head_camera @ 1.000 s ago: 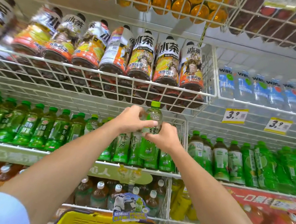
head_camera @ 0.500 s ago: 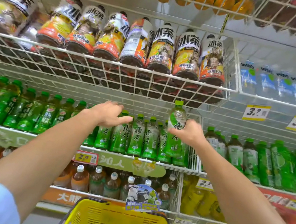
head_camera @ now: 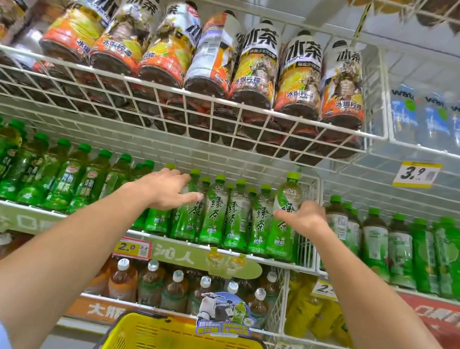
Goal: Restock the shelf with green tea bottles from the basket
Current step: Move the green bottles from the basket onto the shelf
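Head view is showing both bare arms reaching up to the green tea shelf (head_camera: 38,210). The right hand (head_camera: 304,219) is holding one green tea bottle (head_camera: 284,233) at label height: the thumb is lying across the front of the label, and the grip is clamped on the bottle. This bottle is standing upright at the right end of the front row of green tea bottles (head_camera: 214,211), just beside the white wire divider (head_camera: 306,245). Its cap is sitting higher in the view than the neighbouring caps. Whether its base is resting on the shelf cannot be told.

The left hand (head_camera: 165,190) is reaching to the left part of the same row. Its grip is apart: the fingers are extended and lying against the shoulders and necks of the bottles there, holding nothing.

The yellow basket (head_camera: 182,343) is sitting low at centre, between the two forearms; only its rim and rear wall are showing. Iced tea bottles (head_camera: 256,67) are filling the wire rack above. Brown tea bottles with white caps (head_camera: 151,285) are standing on the shelf below. A red price tag (head_camera: 132,248) reading 2.0 is hanging on the front edge of the green tea shelf.
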Demonstrator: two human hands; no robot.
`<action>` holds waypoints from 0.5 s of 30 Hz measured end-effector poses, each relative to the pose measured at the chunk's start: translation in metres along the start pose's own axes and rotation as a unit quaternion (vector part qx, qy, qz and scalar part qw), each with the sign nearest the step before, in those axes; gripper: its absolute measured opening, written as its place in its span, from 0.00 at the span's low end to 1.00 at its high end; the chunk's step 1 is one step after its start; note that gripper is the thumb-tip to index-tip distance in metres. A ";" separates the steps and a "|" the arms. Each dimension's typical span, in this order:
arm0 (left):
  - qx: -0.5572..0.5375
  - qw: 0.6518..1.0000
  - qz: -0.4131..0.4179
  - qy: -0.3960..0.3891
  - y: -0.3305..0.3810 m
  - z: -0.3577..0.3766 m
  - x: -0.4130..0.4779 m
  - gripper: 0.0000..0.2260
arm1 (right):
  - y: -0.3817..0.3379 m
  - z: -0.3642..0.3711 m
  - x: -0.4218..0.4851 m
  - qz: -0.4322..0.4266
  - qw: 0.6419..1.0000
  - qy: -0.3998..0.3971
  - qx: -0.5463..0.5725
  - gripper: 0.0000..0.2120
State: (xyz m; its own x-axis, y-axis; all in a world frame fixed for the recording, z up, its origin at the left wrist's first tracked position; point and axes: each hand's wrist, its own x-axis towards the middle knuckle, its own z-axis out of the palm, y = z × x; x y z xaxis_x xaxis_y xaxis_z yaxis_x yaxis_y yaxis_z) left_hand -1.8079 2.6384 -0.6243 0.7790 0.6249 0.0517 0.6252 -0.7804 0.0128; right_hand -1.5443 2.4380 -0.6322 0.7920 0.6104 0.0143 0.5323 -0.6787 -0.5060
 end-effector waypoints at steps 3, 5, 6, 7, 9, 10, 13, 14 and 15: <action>0.003 1.000 0.002 -0.005 -0.001 0.005 0.005 0.37 | 0.000 0.015 0.004 0.009 1.000 -0.012 0.000 0.24; 0.003 1.000 0.003 -0.006 -0.001 0.007 0.007 0.38 | 0.002 0.020 0.006 0.006 1.000 -0.011 -0.014 0.24; 0.003 1.000 0.003 -0.007 -0.001 0.009 0.008 0.38 | 0.003 0.020 0.007 0.005 1.000 -0.011 -0.014 0.24; 0.004 1.000 0.003 -0.008 -0.001 0.011 0.009 0.39 | 0.005 0.021 0.009 0.004 1.000 -0.012 -0.010 0.24; 0.007 1.000 0.005 -0.013 -0.002 0.014 0.012 0.40 | 0.009 0.021 0.013 0.005 1.000 -0.012 0.000 0.24; 0.008 1.000 0.006 -0.015 -0.003 0.016 0.014 0.40 | 0.012 0.021 0.014 0.006 1.000 -0.011 0.003 0.24; 0.007 1.000 0.010 -0.016 -0.005 0.022 0.018 0.41 | 0.014 0.022 0.017 -0.001 1.000 -0.006 0.005 0.24; 0.006 1.000 0.011 -0.017 -0.006 0.024 0.019 0.41 | 0.012 0.024 0.018 -0.004 1.000 -0.008 0.000 0.24; 0.007 1.000 0.011 -0.018 -0.007 0.025 0.020 0.41 | 0.011 0.026 0.020 -0.006 1.000 -0.009 -0.007 0.25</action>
State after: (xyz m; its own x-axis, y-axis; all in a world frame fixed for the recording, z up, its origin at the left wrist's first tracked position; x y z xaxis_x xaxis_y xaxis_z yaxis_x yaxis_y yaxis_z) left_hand -1.7953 2.6573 -0.6484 0.7938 0.6080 0.0162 0.6081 -0.7939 -0.0012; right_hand -1.5308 2.4537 -0.6599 0.7801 0.6256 0.0043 0.5454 -0.6767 -0.4946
